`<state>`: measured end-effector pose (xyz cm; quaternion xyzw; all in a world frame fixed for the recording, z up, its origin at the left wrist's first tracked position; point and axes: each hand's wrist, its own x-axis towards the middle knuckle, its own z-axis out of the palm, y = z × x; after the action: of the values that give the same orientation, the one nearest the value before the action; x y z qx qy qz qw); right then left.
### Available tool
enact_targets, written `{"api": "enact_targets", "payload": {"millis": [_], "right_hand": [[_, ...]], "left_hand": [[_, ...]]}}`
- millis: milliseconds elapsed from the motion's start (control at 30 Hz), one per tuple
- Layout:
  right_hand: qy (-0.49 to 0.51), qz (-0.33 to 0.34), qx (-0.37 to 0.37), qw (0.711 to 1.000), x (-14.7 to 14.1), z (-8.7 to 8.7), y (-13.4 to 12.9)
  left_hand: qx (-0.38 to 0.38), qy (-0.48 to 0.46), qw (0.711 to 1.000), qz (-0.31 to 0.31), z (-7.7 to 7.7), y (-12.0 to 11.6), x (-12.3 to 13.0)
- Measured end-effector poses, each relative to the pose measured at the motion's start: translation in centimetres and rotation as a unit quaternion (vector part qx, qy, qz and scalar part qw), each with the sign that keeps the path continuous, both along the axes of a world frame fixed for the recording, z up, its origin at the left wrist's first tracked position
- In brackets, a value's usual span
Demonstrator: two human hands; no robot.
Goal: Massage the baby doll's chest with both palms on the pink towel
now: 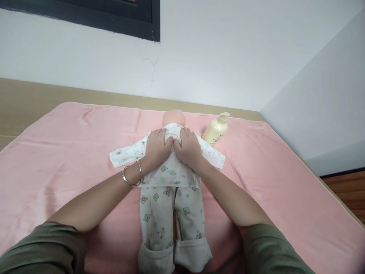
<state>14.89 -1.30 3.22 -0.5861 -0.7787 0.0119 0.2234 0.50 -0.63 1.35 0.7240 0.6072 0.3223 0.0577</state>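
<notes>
A baby doll [173, 118] lies stretched out on the pink mat, its head at the far end and its legs toward me. It wears a white printed top [171, 173] and matching trousers [159, 213] with turned-up cuffs. Both sleeves spread out to the sides. My left hand [158, 146] rests flat on the left of the doll's upper body, fingers stretched forward. On the right side my right hand [188, 148] lies the same way, and the two thumbs meet near the middle. The doll's face does not show. A bangle [132, 177] circles my left wrist.
A cream pump bottle [216, 130] stands tilted in view beyond the doll's right-hand sleeve. The pink mat [85, 152] covers a wooden surface [31, 93] that meets a white wall [213, 57]. A dark frame [155, 23] is set in the wall.
</notes>
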Motion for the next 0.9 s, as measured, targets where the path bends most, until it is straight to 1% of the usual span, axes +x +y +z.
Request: {"api": "enact_targets", "payload": {"millis": [267,433,733,833,900], "right_hand": [[0.001,0.005,0.006,1.0,0.0,0.2,-0.1],[-0.018,0.009,-0.007,1.0,0.1,0.7,-0.1],[-0.036,0.015,-0.022,0.999,0.4,1.4,0.0],[-0.034,0.033,-0.041,0.998,1.0,1.8,0.2],[-0.03,0.046,-0.065,0.996,1.5,2.0,0.7]], "left_hand": [[-0.003,-0.001,1.0,-0.012,0.5,-0.1,0.0],[-0.01,0.031,0.999,-0.014,1.0,-0.2,-0.1],[-0.045,0.071,0.996,0.021,1.7,-0.9,0.3],[-0.045,0.075,0.996,0.02,1.8,-1.0,0.3],[-0.033,0.074,0.997,0.014,1.6,-1.2,0.3]]}}
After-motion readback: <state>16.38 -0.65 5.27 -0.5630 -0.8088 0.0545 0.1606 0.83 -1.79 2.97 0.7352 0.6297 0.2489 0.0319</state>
